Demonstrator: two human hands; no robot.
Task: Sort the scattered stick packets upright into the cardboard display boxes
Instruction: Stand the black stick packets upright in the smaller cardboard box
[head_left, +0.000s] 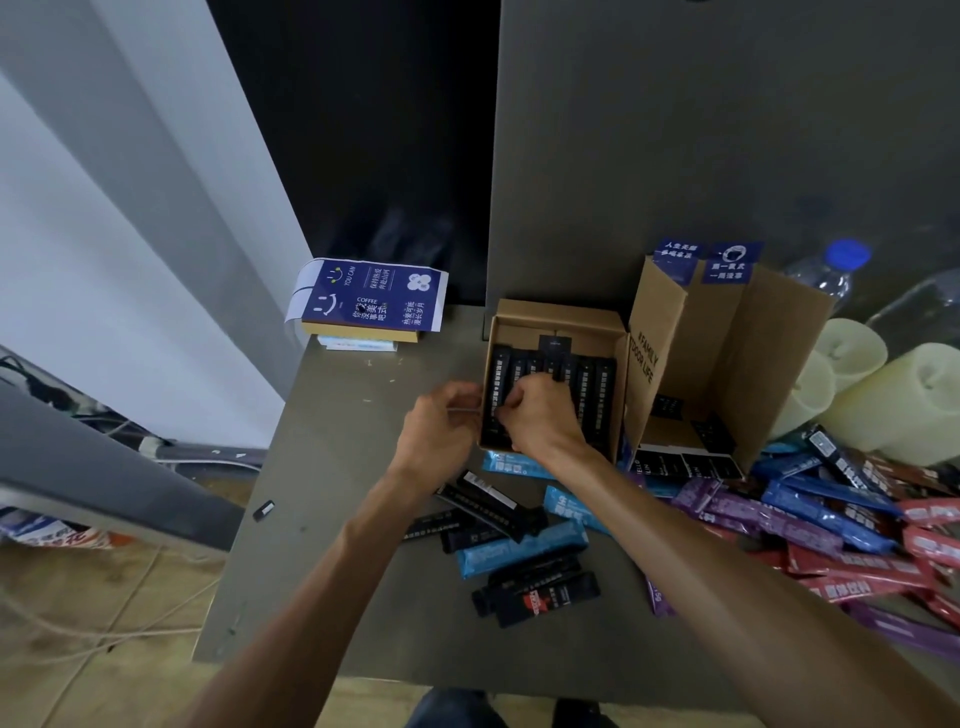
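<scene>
A small cardboard display box (561, 315) holds a row of black stick packets (587, 389) standing upright. My right hand (545, 415) reaches into its left end and pinches a black packet there. My left hand (441, 423) rests against the box's left wall with curled fingers. A taller open cardboard box (769, 353) stands to the right with a few black packets at its bottom. Loose black packets (488, 501) and light blue packets (519, 551) lie in front of the boxes. A heap of purple, blue and red packets (831, 525) spreads at the right.
A blue printed flat carton (369, 299) lies on a book at the table's back left. Cream candles (893, 395) and a water bottle (831, 270) stand at the right. A grey panel (727, 130) rises behind the boxes. Cables run over the floor at the left.
</scene>
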